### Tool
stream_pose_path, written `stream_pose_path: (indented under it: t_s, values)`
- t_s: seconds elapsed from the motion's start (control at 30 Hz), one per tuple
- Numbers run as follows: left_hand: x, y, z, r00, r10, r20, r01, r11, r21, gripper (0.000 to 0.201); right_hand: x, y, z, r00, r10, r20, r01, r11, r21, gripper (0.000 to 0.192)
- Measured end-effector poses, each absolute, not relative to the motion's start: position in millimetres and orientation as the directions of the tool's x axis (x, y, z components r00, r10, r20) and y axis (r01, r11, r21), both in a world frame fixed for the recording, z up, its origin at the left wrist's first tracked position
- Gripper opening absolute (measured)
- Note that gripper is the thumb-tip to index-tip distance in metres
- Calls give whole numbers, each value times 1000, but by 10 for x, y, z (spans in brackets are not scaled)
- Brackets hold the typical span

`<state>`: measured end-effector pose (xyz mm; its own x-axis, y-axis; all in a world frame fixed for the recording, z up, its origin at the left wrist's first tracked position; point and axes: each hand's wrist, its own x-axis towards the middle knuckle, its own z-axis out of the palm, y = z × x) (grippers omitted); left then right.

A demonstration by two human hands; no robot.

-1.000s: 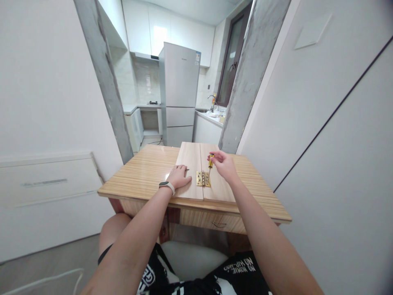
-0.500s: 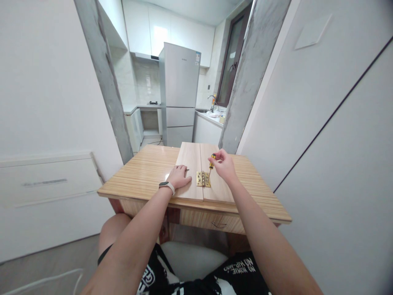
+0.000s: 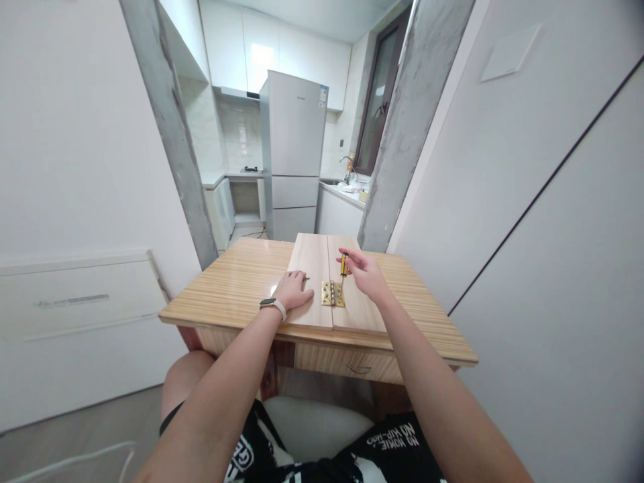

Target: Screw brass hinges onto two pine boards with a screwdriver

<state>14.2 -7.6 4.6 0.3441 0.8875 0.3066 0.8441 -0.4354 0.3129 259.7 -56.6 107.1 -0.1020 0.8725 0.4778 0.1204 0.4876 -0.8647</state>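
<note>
Since the earlier frame the right hand [image 3: 366,274] has turned a little on the screwdriver [image 3: 343,269], so the yellow-and-black handle now shows more fully above the fingers; nothing else has shifted.

One screwdriver, one brass hinge [image 3: 333,294] and two pale boards lie in view. The left board [image 3: 310,268] and the right board [image 3: 359,312] sit side by side on the wooden table [image 3: 236,282], their inner edges touching, and the hinge spans that seam near the front.

Fingers of the right hand are closed around the screwdriver's handle, holding it nearly upright with a slight tilt; its tip comes down on the right leaf of the hinge. That forearm reaches in from the lower right.

Pressed flat on the left board just beside the hinge, the left hand [image 3: 293,290] has its palm down and fingers spread, holding nothing. A watch [image 3: 273,305] sits on that wrist.

Behind the table stands one white fridge [image 3: 292,154] in the kitchen.
</note>
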Motion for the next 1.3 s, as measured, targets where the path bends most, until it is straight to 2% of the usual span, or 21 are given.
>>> stream_pose_path:
  t_s: [0.17,0.3,0.57,0.8,1.13,1.2,1.3]
  values:
    - [144,-91,67,349,891,289,847,-432,310,59,2592,-545,1069,-128,843,522,83,534,-842,43]
    - [139,-92,58,348,888,302,845,-436,310,58,2605,-547,1075,-146,855,497,76,511,-856,40]
    - [142,-93,54,345,886,311,840,-439,318,55,2601,-543,1073,-59,879,474,66,477,-877,42]
    - [144,-84,41,338,889,309,841,-433,323,56,2602,-522,1074,31,873,487,128,480,-868,43]
    - [140,-77,40,343,885,314,841,-438,317,57,2650,-494,1015,153,804,574,341,502,-795,42]
    - [143,-76,41,342,884,318,843,-438,312,56,2634,-516,1024,132,807,576,324,514,-794,41]
    - [149,-84,54,349,883,314,847,-441,298,56,2606,-550,1041,78,828,556,213,531,-820,42]
